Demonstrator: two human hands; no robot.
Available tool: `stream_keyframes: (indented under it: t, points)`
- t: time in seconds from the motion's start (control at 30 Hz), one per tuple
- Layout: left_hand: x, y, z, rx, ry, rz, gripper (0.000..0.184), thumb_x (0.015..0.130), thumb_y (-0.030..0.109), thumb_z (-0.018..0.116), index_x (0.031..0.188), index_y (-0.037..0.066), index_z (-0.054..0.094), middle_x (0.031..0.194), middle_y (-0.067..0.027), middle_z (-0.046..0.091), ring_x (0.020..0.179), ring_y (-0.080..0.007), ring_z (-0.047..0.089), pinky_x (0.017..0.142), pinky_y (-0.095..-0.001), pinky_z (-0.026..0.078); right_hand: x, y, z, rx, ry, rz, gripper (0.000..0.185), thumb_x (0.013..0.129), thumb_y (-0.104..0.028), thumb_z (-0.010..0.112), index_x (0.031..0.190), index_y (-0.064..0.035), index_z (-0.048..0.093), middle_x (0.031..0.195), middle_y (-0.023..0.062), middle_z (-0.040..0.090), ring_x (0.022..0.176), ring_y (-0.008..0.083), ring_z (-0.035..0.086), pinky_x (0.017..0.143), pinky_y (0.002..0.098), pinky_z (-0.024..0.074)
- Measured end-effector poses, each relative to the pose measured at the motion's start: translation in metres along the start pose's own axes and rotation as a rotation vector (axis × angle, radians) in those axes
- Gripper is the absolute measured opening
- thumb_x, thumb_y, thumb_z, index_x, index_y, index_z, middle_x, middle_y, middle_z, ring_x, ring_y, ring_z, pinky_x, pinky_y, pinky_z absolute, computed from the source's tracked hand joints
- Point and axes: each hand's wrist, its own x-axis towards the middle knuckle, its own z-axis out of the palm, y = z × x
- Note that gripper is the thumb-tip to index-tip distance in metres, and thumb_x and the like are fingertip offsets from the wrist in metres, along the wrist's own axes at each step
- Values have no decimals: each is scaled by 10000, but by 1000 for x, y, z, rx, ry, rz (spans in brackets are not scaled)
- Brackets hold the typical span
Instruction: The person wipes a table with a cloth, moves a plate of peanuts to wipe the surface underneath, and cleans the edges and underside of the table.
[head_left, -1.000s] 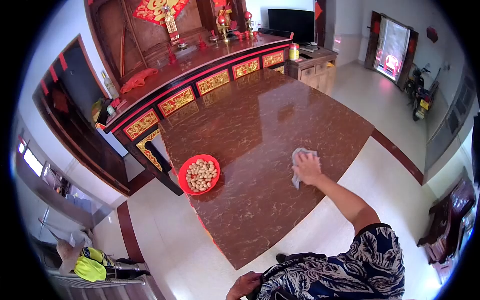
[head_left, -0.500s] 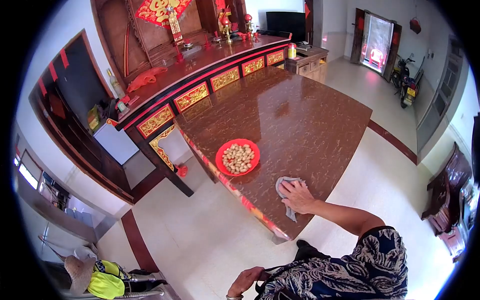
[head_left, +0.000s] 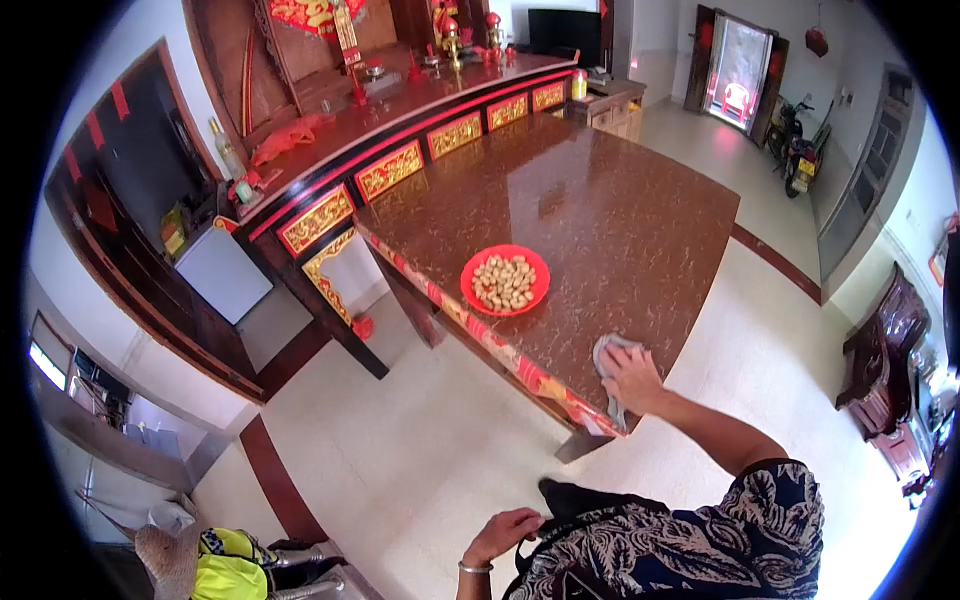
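My right hand point(head_left: 637, 380) presses a grey cloth point(head_left: 603, 354) against the brown marbled tabletop point(head_left: 610, 230), close to its near corner. The cloth shows around my fingers, and part of it trails toward the table edge. A round red bowl point(head_left: 469, 293) of peanuts in their shells point(head_left: 503, 283) stands on the table, beyond the cloth and to its left. My left hand point(head_left: 508, 532), with a bracelet at the wrist, hangs low beside my patterned clothing, away from the table. Its fingers are loosely bent and apart, and nothing shows in them.
A long altar table point(head_left: 395, 110) with gilded panels borders the far side, carrying a red plastic bag point(head_left: 290, 138) and ornaments. Dark wooden seating point(head_left: 885, 345) stands at right. A motorbike point(head_left: 797, 155) is parked near the doorway. A hi-vis vest point(head_left: 230, 575) lies at lower left.
My right hand and the cloth have slid nearer to the table's near corner. My left hand has shifted slightly outward from my clothing. The whole view has tilted and shifted a little.
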Motion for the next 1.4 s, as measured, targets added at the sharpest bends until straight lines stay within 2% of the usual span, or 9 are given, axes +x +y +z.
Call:
stream_keyframes:
  t: [0.23, 0.4, 0.47, 0.97, 1.1, 1.17, 1.2, 1.3, 1.4]
  points:
    - [5, -7, -37, 227, 10, 118, 243, 885, 246, 699, 1003, 36, 672, 751, -14, 637, 681, -76, 541, 632, -257, 463, 55, 30, 31, -23, 134, 109, 536, 919, -394, 531, 1356, -93, 456, 1420, 125, 436, 1204, 339, 429, 951, 518, 388]
    - [30, -6, -81, 232, 30, 56, 320, 892, 287, 696, 1078, 29, 659, 780, -36, 637, 715, -91, 552, 663, -265, 471, 110, 59, 59, -13, 146, 202, 531, 916, -399, 532, 1351, -102, 469, 1423, 119, 440, 1208, 329, 432, 953, 518, 392]
    - [31, 11, -104, 164, 4, -36, 301, 939, 222, 645, 1126, -13, 641, 946, -60, 678, 871, -117, 635, 801, -274, 514, 130, 65, 56, -30, 150, 247, 526, 909, -398, 536, 1350, -118, 476, 1413, 105, 446, 1206, 340, 439, 946, 520, 403]
    - [136, 63, -246, 322, -191, 49, 313, 947, 241, 595, 1186, 40, 611, 912, -31, 646, 850, -124, 597, 776, -269, 488, 167, 22, 30, 92, 221, 168, 475, 816, -317, 643, 1226, -90, 568, 1228, 126, 527, 1141, 330, 472, 929, 533, 389]
    - [166, 96, -261, 592, -247, 237, 323, 967, 288, 556, 1148, 28, 619, 1051, -123, 622, 988, -237, 607, 880, -315, 475, 166, 2, 37, 286, 445, 307, 305, 814, -206, 657, 1082, -65, 619, 1096, 131, 606, 1056, 333, 547, 903, 503, 424]
    - [179, 104, -270, 733, -381, 296, 313, 960, 275, 555, 1140, 28, 622, 1066, -128, 627, 994, -260, 613, 884, -328, 480, 169, -5, 58, 954, 372, 479, 261, 855, -193, 633, 1071, -48, 616, 890, 139, 662, 809, 294, 638, 784, 460, 491]
    - [183, 109, -274, 730, -388, 323, 321, 949, 279, 564, 1149, 36, 625, 1064, -138, 623, 994, -272, 616, 886, -334, 481, 171, -15, 59, 1036, 427, 547, 283, 937, -250, 568, 1111, -28, 591, 736, 125, 660, 574, 226, 625, 588, 365, 525]
    - [182, 133, -281, 788, -274, 316, 340, 943, 295, 572, 1162, 41, 624, 1052, -145, 619, 981, -277, 617, 881, -335, 484, 187, -31, 29, 1444, 177, 874, 364, 981, -321, 506, 1180, -18, 543, 808, 136, 666, 550, 185, 623, 447, 305, 514]
    - [181, 141, -296, 778, -270, 357, 359, 930, 303, 593, 1168, 35, 620, 1035, -138, 616, 939, -247, 619, 854, -330, 490, 204, -31, 38, 1730, 126, 839, 387, 998, -373, 473, 1206, -48, 486, 812, 103, 649, 584, 166, 628, 492, 301, 557]
